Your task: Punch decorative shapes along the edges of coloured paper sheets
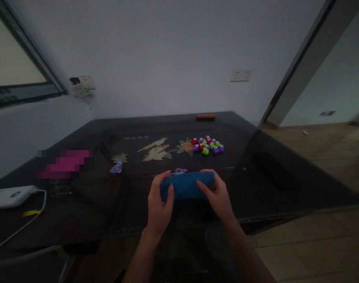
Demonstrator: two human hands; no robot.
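A flat, flexible blue piece (186,185) with small dark marks along its upper edge is held up just above the dark table, near its front edge. My left hand (161,202) grips its left end, thumb on the near face and fingers behind. At the right end, my right hand (219,194) pinches it the same way. Just beyond the blue piece lies a small patch of pink, blue and white bits (180,171), partly hidden by it. A similar multicoloured heap (116,167) sits farther left.
Several small red, green and purple pieces with white tops (208,145) cluster beyond my right hand. A brown cylinder (205,116) lies at the back of the table (132,204). To the left are a blurred pink item (67,163) and a white device (12,196) with a cable.
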